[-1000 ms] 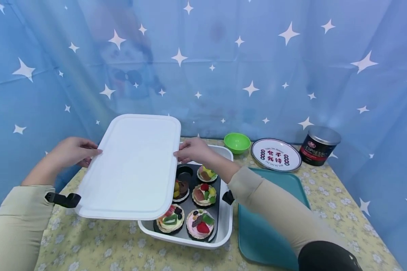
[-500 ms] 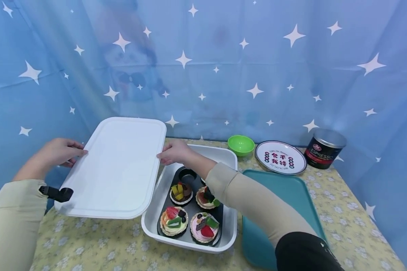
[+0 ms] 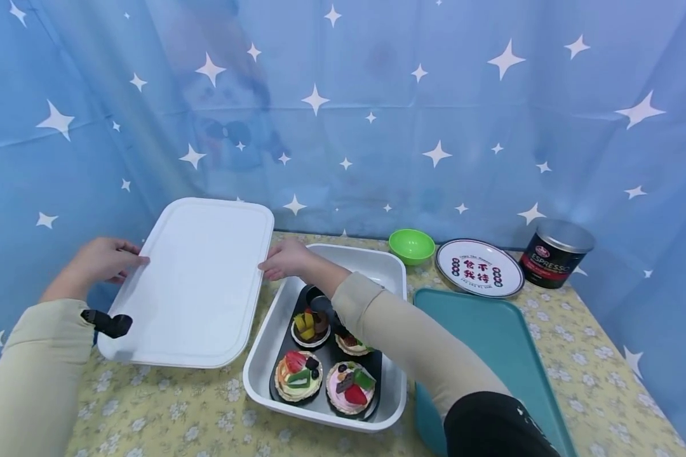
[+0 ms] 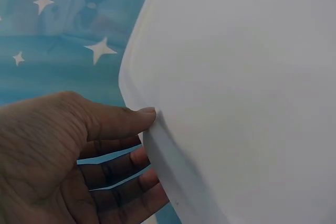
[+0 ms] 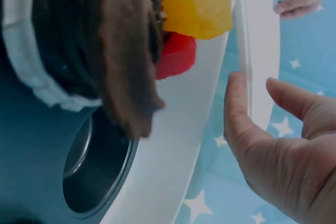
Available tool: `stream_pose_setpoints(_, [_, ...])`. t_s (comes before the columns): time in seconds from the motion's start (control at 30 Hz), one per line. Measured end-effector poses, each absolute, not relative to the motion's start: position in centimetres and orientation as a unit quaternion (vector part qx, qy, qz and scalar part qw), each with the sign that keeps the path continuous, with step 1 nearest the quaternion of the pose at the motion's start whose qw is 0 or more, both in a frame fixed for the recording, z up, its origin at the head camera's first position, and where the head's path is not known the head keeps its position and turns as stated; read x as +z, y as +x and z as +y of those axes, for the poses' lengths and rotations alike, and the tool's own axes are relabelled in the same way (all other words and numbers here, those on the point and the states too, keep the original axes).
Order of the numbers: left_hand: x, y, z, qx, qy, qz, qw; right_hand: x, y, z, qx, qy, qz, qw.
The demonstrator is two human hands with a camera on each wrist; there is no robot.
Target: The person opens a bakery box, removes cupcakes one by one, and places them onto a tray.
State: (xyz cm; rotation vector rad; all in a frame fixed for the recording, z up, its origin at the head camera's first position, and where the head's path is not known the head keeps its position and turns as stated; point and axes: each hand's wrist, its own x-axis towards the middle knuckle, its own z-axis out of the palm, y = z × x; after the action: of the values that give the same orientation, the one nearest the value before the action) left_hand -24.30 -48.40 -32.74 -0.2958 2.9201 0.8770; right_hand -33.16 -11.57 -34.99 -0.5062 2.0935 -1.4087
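A white lid (image 3: 188,279) spans the gap between the two hands, its far end raised and its face tilted toward the wearer. The left hand (image 3: 104,261) grips the left edge, thumb on the face and fingers beneath; the right hand (image 3: 288,259) pinches the opposite edge between thumb and finger.

Progress, as judged: the white container (image 3: 256,374), below and to the right of the right hand, is uncovered, so lifting the lid off appears done. Releasing the lid is not yet done; whether its near edge touches the bench (image 3: 166,406) cannot be told. The contents appear undisturbed.

Count: one lid; one container; one dark baking pan (image 3: 371,365) inside it. Four tarts (image 3: 297,376) show in the pan, nearer the wearer than the right hand, with one vacant well (image 5: 100,166); the right forearm may conceal more. To the right of the right hand are one green bowl (image 3: 411,246), one printed plate (image 3: 480,268) and, farthest out, one espresso tin (image 3: 554,254). One teal tray (image 3: 474,317) lies partly under the right sleeve (image 3: 406,346).
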Motion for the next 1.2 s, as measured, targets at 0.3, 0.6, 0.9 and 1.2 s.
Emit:
stream_pose_setpoints(0.3, [-36.1,-25.1,-48.6,0.296,-0.126,0.946,0.045,-35.8,-33.4,-12.1,-0.525,-0.196,0.775,0.294])
stream_pose_setpoints(0.6, [-39.3,-25.1,-47.8,0.359,-0.197,0.912,0.004,-36.4,-34.5,-12.2,-0.559,-0.163,0.753,0.306])
stream_pose_setpoints(0.9, [-41.9,-25.5,-47.0,0.351,-0.217,0.91,-0.041,-36.3,-34.5,-11.7,-0.542,-0.185,0.762,0.303])
stream_pose_setpoints(1.2, [-43.3,-25.5,-46.7,0.306,-0.214,0.927,-0.039,-36.3,-34.3,-11.5,-0.544,-0.214,0.75,0.309])
